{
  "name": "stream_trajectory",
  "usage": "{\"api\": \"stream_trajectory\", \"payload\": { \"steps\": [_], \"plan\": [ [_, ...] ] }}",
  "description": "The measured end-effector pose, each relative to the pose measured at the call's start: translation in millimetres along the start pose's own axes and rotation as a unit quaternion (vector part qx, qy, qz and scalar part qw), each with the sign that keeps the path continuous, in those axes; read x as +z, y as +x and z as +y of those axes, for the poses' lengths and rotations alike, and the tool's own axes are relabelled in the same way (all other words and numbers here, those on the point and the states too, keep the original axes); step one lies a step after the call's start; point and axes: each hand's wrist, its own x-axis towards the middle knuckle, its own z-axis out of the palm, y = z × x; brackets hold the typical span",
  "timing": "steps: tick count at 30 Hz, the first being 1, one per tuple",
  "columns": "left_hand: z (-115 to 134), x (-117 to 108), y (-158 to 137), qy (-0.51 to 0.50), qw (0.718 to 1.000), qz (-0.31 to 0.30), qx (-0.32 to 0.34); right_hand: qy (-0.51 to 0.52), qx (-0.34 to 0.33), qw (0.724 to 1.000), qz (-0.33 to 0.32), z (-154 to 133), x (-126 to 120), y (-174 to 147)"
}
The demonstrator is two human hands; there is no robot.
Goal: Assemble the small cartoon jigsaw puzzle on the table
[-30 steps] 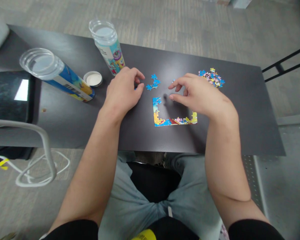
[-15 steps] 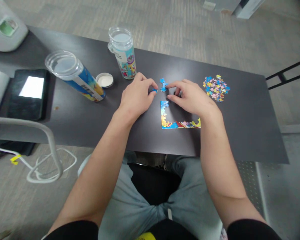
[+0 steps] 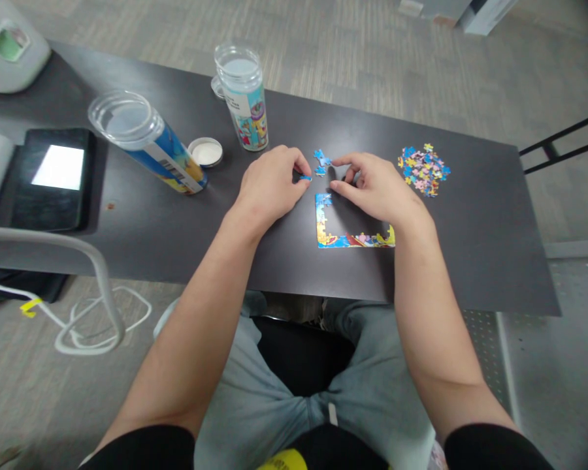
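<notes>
Left hand (image 3: 274, 183): grip nipped together, thumb and index fingertip on one small blue jigsaw piece (image 3: 304, 177), the other fingers curled in.
Pinched blue piece: in the left grip, just beyond the far left corner of the multicoloured, part-joined jigsaw border (image 3: 340, 241).
Right hand (image 3: 379, 186): grip released; thumb and index finger stand apart with a modest gap, remaining fingers bent underneath. It hangs above the far side of the border, its wrist covering part of the border's right end.
Right index fingertip (image 3: 336, 161): right beside the loose blue jigsaw pieces; whether it touches them is too small to make out.
Loose blue jigsaw pieces (image 3: 320, 157): a small cluster beyond the border's far left corner.
Border: left strip and near strip joined, dark desk (image 3: 490, 241) showing inside.
Mixed pile of blue, pink and yellow jigsaw pieces (image 3: 424, 171): beyond the border and to its right.
Clear-topped cylinder with teal cartoon wrap (image 3: 249, 114): upright, beyond the border and to its left.
Round white lid (image 3: 206, 153): farther left of the border than that cylinder.
Clear-topped cylinder with blue and yellow wrap (image 3: 164, 153): left of the border, past the lid.
Flat black glossy object with a bright white patch (image 3: 53, 196): well left of the border.
</notes>
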Motion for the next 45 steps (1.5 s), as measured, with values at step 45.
{"api": "stream_trajectory", "payload": {
  "steps": [45],
  "plan": [
    [13, -8, 6, -0.088, 0.991, -0.099, -0.012, 0.023, 0.014, 1.0, -0.015, -4, 2, -19]
  ]
}}
